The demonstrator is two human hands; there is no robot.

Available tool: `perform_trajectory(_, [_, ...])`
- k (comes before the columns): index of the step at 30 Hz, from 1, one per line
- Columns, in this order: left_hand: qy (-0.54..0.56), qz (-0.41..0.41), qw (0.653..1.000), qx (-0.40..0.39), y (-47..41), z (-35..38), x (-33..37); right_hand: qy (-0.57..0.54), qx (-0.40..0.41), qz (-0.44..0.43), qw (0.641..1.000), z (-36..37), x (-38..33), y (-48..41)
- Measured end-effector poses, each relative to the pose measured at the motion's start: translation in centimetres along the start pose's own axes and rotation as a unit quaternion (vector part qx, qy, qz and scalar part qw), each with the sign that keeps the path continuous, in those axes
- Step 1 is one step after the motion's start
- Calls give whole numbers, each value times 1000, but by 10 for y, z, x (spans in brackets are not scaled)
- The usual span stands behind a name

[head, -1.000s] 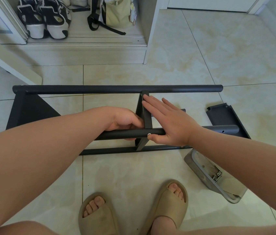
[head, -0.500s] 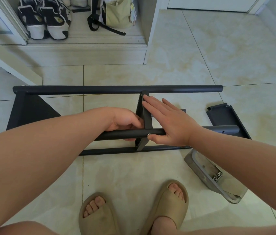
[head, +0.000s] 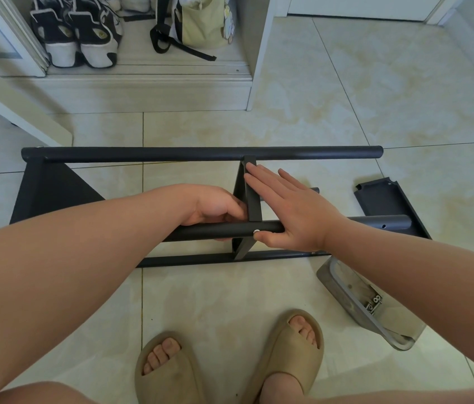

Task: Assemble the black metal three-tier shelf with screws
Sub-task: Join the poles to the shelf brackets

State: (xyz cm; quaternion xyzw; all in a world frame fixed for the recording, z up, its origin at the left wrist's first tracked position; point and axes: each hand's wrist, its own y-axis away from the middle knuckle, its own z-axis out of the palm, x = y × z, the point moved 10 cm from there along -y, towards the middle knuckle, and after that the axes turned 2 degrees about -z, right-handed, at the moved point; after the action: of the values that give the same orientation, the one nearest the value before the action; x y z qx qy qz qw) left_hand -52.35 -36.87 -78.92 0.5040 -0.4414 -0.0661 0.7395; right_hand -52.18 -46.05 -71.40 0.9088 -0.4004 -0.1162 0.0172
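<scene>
- Covering the whole scene, the floor (head: 346, 83) is of pale glossy tiles.
- At the far left stands an open cabinet (head: 142, 91), with a pair of shoes (head: 78, 33) and a pale green bag (head: 200, 21) on its low board.
- The black shelf (head: 46, 193) lies on its side on the floor, in the middle of the scene, with its poles running from left to right.
- The far pole (head: 171, 154) is the longest one; the near pole (head: 215, 230) is raised above the floor, and a low pole (head: 200, 260) lies under it on the tiles.
- A middle panel (head: 251, 196) stands upright between the far pole and the near pole.
- A loose panel (head: 381, 196) lies on the floor at the right end of the near pole.
- A grey tray (head: 346, 290) rests tilted on the floor at the near right, with small screws (head: 374, 303) inside.
- The left hand (head: 215, 204) is just left of the middle panel; its fingers are curled round the near pole.
- The right hand (head: 291, 211) lies flat against the right face of the middle panel, its fingers straight and only slightly spread, and its thumb rests along the near pole.
- Two beige slippers (head: 288, 345) are on the feet at the near edge.
- A silver screw head (head: 256, 231) sits in the near pole, touching the tip of the right thumb.
</scene>
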Motion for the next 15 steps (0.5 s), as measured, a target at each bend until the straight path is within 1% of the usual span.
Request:
perform_trajectory(5, [1,-17,1000,-9,2,0,-3,1,-3,0,1000,0,0,0])
perform_trajectory(7, [6,-36,999,-4,3,1,-5,1,-1,0,1000,0,0,0])
perform_trajectory(9, [-12,-48,999,12,2,-1,-6,1,0,-1,1000,-1,0,0])
perform_trajectory(12, [-38,-15,999,33,0,-4,1,2,-3,0,1000,0,0,0])
perform_trajectory(15, [-49,21,998,36,1,-4,9,5,-4,0,1000,0,1,0])
